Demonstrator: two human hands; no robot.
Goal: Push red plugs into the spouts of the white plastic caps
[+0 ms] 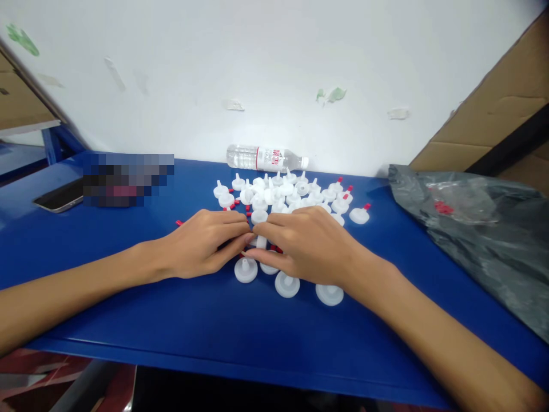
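Your left hand (210, 240) and right hand (311, 240) were close together amid white nozzle caps (287, 285).
One cap (261, 243) showed between your right thumb and forefinger, beside your left fingertips (all narrowly spaced; whether gripping, I couldn't tell).

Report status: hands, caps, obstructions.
Left hand and right hand close together, grip unclear. White nozzle caps clustered around, some with red tips. Bottle lies behind, clear of hands.
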